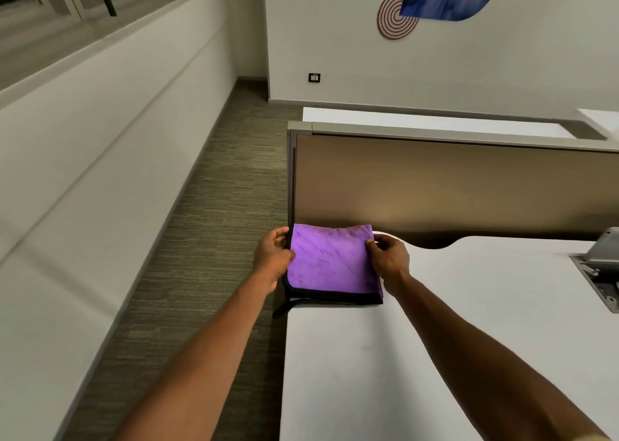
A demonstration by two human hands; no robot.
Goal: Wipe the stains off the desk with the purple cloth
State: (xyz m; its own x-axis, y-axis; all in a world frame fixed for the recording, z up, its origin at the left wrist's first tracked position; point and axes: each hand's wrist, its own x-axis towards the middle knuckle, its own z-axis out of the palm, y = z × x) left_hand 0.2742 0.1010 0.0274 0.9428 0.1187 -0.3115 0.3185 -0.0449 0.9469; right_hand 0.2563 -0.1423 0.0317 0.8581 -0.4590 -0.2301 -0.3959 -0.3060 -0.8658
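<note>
One purple cloth (330,261), folded into a square with a black hem, lies on the far left corner of the white bench (435,357), at the middle of the frame, its back edge against the tan divider panel (452,182). Two hands work it. The left hand (273,256) pinches the cloth's left edge between thumb and curled fingers (279,234); the right hand (388,256) pinches the right edge near the far corner.

The likely trouble: the cloth's near left corner and a black tag already hang over the bench edge, above the carpet (217,223), so a loose pinch could let it slide off. Lifted by the edges, the fold could also fall open. No stains show on the bench from here, so a wipe may miss them.

At the right edge sits one grey cable box (601,266).
</note>
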